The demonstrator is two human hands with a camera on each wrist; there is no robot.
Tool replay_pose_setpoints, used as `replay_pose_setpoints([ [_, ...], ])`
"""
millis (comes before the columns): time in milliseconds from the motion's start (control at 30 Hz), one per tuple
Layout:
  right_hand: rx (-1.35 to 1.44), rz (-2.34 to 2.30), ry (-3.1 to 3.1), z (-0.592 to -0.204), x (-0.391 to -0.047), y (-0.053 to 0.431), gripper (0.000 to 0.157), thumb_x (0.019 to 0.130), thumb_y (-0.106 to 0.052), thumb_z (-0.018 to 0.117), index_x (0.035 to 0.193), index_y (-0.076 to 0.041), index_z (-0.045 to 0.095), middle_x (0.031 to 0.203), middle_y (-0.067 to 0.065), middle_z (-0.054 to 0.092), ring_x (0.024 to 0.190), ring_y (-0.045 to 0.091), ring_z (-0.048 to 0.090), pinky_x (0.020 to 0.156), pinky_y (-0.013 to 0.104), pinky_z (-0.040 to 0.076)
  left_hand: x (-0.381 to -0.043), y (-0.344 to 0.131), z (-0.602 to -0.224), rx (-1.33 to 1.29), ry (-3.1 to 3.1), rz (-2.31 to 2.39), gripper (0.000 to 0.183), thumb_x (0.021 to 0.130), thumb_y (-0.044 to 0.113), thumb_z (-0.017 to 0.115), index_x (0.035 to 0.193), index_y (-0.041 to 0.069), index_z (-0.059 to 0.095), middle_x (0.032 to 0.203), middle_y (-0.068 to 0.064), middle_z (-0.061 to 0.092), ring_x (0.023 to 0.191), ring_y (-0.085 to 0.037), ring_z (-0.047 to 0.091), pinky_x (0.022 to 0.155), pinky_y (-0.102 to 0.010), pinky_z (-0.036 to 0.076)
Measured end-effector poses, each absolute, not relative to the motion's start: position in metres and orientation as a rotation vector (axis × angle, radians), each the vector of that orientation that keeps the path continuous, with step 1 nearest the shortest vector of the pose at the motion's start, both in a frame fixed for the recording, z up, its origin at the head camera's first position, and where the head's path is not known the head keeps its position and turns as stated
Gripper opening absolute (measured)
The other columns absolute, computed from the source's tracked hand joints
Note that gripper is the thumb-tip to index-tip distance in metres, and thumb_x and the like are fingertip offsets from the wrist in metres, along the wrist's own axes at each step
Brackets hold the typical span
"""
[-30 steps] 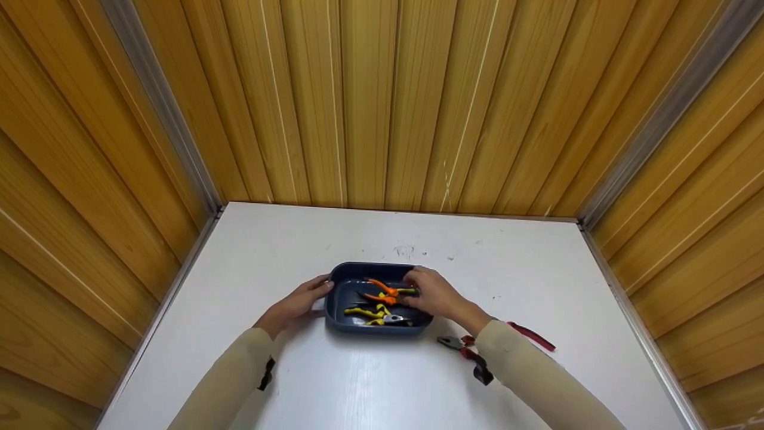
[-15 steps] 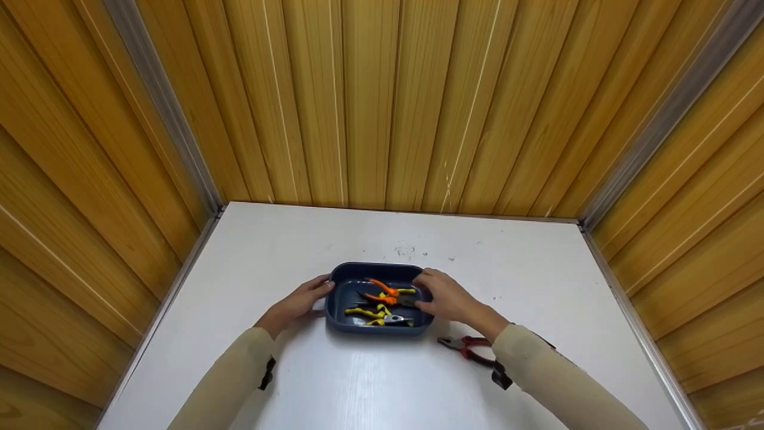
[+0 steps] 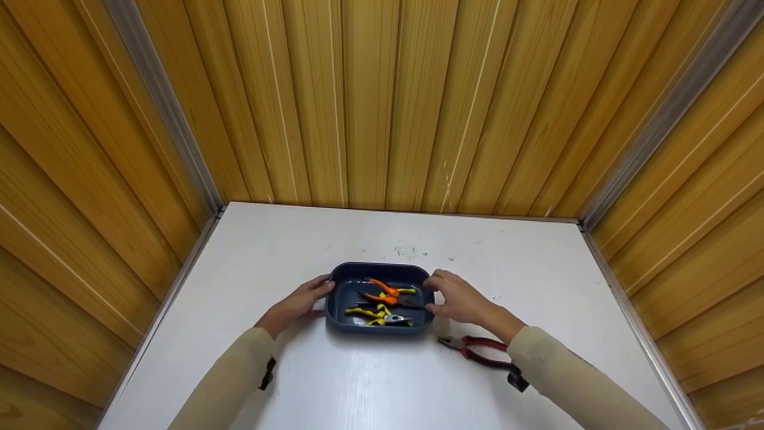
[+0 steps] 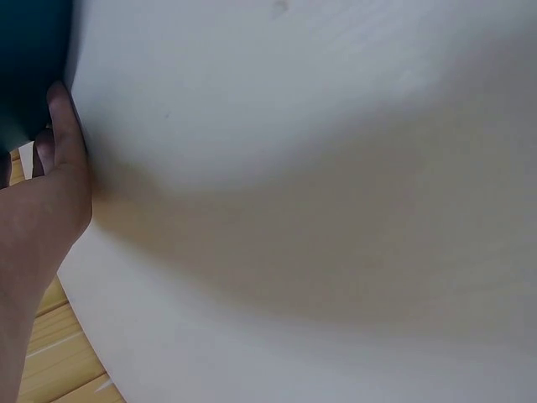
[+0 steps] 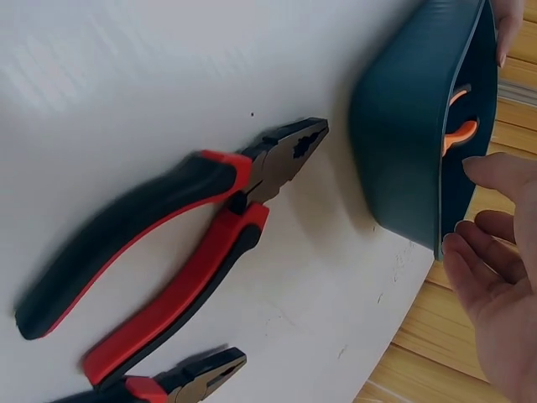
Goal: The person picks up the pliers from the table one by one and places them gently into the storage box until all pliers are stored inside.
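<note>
My left hand (image 3: 301,300) holds the left end of a dark blue plastic basin (image 3: 382,329), thumb on the rim and fingers along the outer wall. Orange-handled pliers (image 3: 388,292) lie inside, partly over other tools. Yellow-handled pliers (image 3: 382,315) lie nearer the basin's front wall. At the right rim is my right hand (image 3: 459,297), its thumb and loosely bent fingers apart with nothing between them. Red-and-black combination pliers (image 5: 222,193) rest on the table below that hand, handles spread.
Second red-and-black pliers (image 5: 193,378) show partly at the bottom of the right wrist view; my right sleeve (image 3: 567,370) covers that area in the head view. The white table (image 3: 286,239) meets wood-patterned walls (image 3: 370,107) at the back and sides.
My right hand has let go of the pliers among the orange-handled ones in the basin and drawn back right to the rim. More of the red-and-black pliers shows. The left hand stays put.
</note>
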State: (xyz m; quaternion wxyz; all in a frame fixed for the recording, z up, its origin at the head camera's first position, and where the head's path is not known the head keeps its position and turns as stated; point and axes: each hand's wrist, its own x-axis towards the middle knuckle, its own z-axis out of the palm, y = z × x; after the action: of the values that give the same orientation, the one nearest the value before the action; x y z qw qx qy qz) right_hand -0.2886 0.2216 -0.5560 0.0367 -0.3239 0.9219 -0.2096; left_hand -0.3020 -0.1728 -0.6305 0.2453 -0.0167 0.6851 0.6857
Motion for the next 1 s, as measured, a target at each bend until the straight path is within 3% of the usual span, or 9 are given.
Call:
replay_pose_setpoints([
  [200, -1.04, -0.623, 2.83, -0.557, -0.287, 0.232, 0.037, 0.092, -0.016, 0.084, 0.123, -0.001, 0.071, 0.115, 0.013, 0.066, 0.105, 0.025, 0.064, 0.09, 0.046, 0.057, -0.302, -0.174, -0.631, -0.039, 1.865, 1.867, 0.062, 0.112, 0.032, 0.056, 0.166, 0.009, 0.035, 0.17, -0.019, 0.03, 0.156, -0.036, 0.03, 0.112, -0.054, 0.048],
  [433, -1.107, -0.616, 2.855, -0.556, -0.281, 0.243, 0.036, 0.09, -0.016, 0.085, 0.12, -0.001, 0.071, 0.111, 0.012, 0.066, 0.102, 0.027, 0.064, 0.088, 0.047, 0.057, -0.302, -0.176, -0.632, -0.026, 1.988, 1.771, 0.064, 0.11, 0.039, 0.059, 0.165, 0.013, 0.039, 0.169, -0.017, 0.035, 0.157, -0.036, 0.027, 0.122, -0.053, 0.036],
  [667, -1.08, -0.596, 2.845, -0.562, -0.275, 0.252, 0.037, 0.092, -0.018, 0.083, 0.122, -0.002, 0.071, 0.113, 0.01, 0.066, 0.103, 0.028, 0.065, 0.088, 0.047, 0.057, -0.303, -0.176, -0.633, -0.036, 1.945, 1.808, 0.066, 0.109, 0.04, 0.06, 0.165, 0.013, 0.038, 0.169, -0.017, 0.035, 0.156, -0.035, 0.031, 0.115, -0.05, 0.046],
  [1000, -1.05, -0.55, 2.825, -0.572, -0.271, 0.266, 0.035, 0.091, -0.017, 0.083, 0.12, -0.001, 0.072, 0.112, 0.009, 0.067, 0.102, 0.025, 0.066, 0.088, 0.046, 0.058, -0.304, -0.175, -0.634, -0.039, 1.911, 1.832, 0.065, 0.109, 0.038, 0.062, 0.165, 0.013, 0.04, 0.166, -0.015, 0.041, 0.153, -0.032, 0.035, 0.112, -0.049, 0.048],
])
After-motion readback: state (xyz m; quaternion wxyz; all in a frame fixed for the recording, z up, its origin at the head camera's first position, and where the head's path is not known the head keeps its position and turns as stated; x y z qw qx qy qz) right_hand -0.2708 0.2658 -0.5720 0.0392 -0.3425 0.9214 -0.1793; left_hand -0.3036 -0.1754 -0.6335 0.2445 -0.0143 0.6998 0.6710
